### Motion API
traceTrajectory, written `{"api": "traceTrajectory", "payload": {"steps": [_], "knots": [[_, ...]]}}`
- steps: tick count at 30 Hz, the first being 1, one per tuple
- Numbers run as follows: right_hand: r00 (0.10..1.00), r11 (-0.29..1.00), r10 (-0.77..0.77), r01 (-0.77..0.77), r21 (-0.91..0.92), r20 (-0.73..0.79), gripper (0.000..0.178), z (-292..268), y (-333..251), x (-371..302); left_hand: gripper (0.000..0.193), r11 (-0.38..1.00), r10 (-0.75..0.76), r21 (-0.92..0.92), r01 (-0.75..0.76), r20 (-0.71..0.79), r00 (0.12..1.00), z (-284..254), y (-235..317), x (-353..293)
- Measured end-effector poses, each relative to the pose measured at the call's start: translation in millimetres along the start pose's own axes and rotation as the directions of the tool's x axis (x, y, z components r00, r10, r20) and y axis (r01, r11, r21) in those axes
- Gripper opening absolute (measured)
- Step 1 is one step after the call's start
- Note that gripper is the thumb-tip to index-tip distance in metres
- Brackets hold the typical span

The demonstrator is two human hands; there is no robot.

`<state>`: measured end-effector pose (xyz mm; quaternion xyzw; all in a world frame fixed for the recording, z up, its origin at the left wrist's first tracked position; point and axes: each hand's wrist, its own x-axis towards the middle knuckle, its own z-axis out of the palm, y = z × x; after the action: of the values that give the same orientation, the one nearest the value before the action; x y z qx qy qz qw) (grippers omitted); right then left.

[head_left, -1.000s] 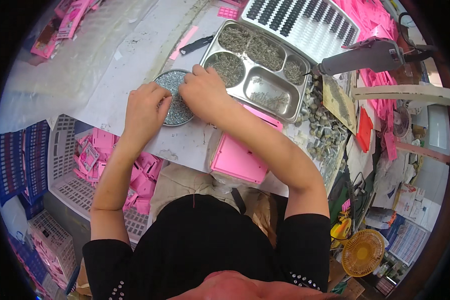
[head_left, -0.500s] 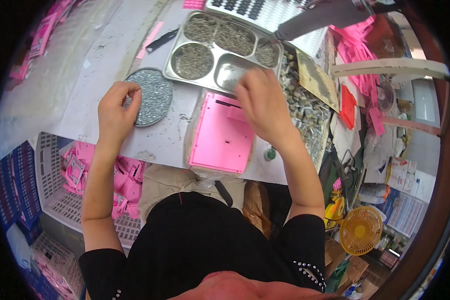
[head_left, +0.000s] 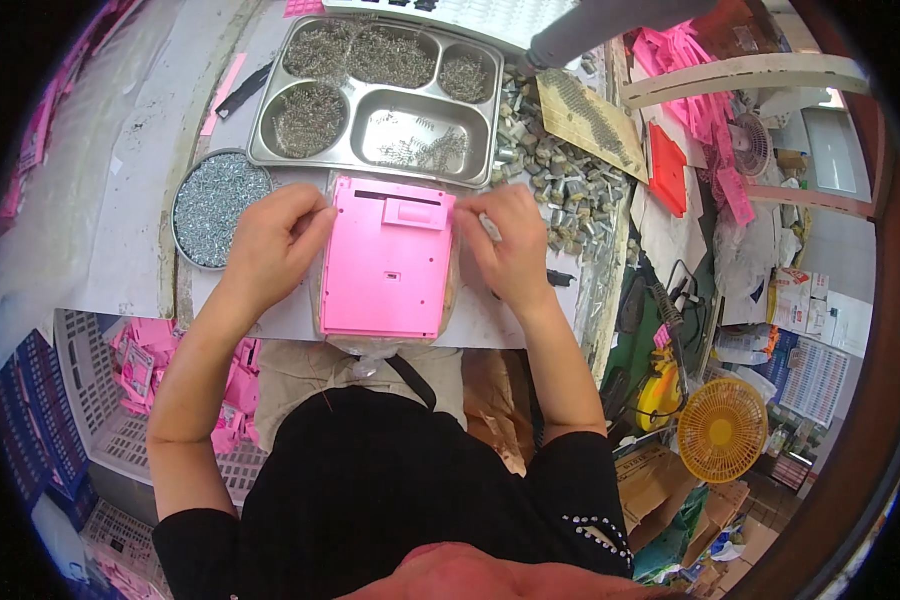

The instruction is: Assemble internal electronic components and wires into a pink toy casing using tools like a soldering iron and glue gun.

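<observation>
A pink plastic panel (head_left: pixel 385 275) with a slot and a small raised block near its far end lies before me on a clear plastic bag. My left hand (head_left: pixel 282 240) is at its upper left edge, thumb and forefinger closed together. At the upper right edge is my right hand (head_left: pixel 513 240), also pinched. Anything between either set of fingertips is too small to make out. Just beyond the panel stands a metal compartment tray (head_left: pixel 352 110), holding small metal springs. A round dish (head_left: pixel 176 225) of small silvery screws sits left of my left hand.
Many small metal and tan parts (head_left: pixel 560 170) lie right of the tray. A grey powered tool (head_left: pixel 610 25) hangs over the upper right. At lower left, a white crate (head_left: pixel 95 375) holds pink parts. A yellow fan (head_left: pixel 722 430) stands at the right.
My right hand has come back from the tray to the panel's right edge. My left hand has moved from the screw dish to its left edge. The whole view has shifted.
</observation>
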<state>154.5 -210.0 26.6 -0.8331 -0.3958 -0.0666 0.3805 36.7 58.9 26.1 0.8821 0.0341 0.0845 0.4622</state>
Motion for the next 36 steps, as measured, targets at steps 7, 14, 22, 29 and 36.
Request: {"api": "traceTrajectory", "payload": {"steps": [7,14,22,29,36], "knots": [[0.982,0.997,-0.048,0.059,-0.058,0.18,0.007,2,18,32,0.019,0.97,0.119,0.212,-0.121,0.022,0.993,18,-7,17],[0.935,0.983,0.116,-0.156,0.095,0.336,0.015,-9,23,46,0.025,0.986,0.022,0.161,-0.043,0.13,0.991,7,-5,20],[0.897,0.941,-0.338,0.313,0.133,0.286,0.01,59,-54,122,0.024,0.947,-0.069,0.313,0.073,-0.024,0.997,-40,-11,0],[0.625,0.736,-0.39,0.653,-0.179,0.676,0.012,174,-93,150,0.011,0.859,-0.043,0.495,0.135,-0.193,0.98,-67,-61,-35],[0.747,0.761,-0.364,0.583,-0.285,0.557,0.017,189,-90,164,0.01,0.857,-0.001,0.485,0.174,-0.336,0.942,-70,-72,-20]]}}
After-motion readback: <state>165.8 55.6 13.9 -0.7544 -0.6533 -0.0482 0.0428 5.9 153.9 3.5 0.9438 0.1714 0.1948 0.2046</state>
